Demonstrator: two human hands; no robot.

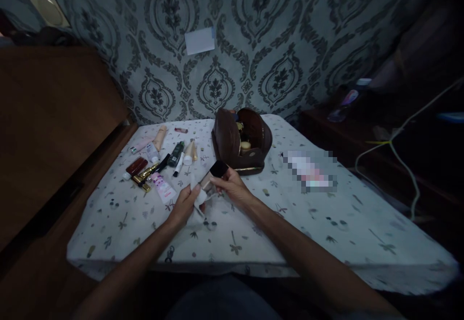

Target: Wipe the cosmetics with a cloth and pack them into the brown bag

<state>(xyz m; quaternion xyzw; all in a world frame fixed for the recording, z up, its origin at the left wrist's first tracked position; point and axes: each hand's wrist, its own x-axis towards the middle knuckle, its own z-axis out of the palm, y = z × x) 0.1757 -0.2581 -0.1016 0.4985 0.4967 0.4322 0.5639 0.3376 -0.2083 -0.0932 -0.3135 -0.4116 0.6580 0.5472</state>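
My right hand (235,184) grips a small cosmetic bottle, likely foundation, with a beige body (206,182) and a black cap (219,168). Closed on a crumpled white tissue (198,199), my left hand (185,205) presses it against the bottle's lower end. Both hands are just above the patterned cloth, in front of an open brown cosmetic bag (226,136). Inside the bag a round cream-coloured item (245,146) shows; the rest is in shadow. To the left lie a pink-and-white tube (163,188), a dark green bottle (176,153) and a beige tube (189,152).
Several other cosmetics lie at the left, among them a dark red case (137,166) and a peach tube (160,138). A blurred-out pinkish packet (308,169) rests at the right. Brown wooden furniture (54,131) borders the left; a pale cable (406,172) hangs at the right.
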